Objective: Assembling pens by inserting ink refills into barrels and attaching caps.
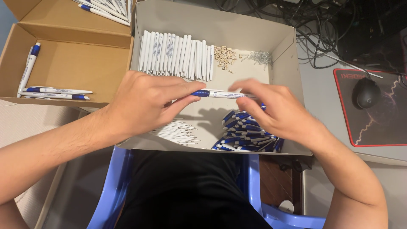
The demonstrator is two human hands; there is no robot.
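While held level at frame centre over the shallow grey tray (220,25), pen (220,94) spans both hands. Head view only.

Left hand (146,104): closed, thumb and forefinger pinched on the blue end of the pen, remaining fingers curled beneath. Right hand (271,108): closed as well, fingertips (248,87) clamped on the white barrel end, wrist angled in from lower right. Both grips tight; no gap visible between fingers and pen.

Handling, as a judgement: light, stiff plastic, thin and smooth, so likely to roll or slip if pinched loosely. Probably made of pieces that could pull apart or spring loose under twist. Best hold looks like fingertip pinch near each end, as seen, keeping the middle seam free.

Inside tray, upper left: row of white barrels (176,55) laid side by side, upright in frame. Upper middle: small heap of tan bits (224,56); just right of it, a scatter of tiny metal springs (259,57). Lower middle, under left hand: bundle of thin refills (178,132). Lower right, partly under right hand: pile of blue clip pieces (243,135).

Upper left of frame: brown cardboard box (80,59) with a few finished pens (55,93). Right edge: black mouse (366,93) on a red-trimmed mat (381,135). Bottom: blue chair (114,191).
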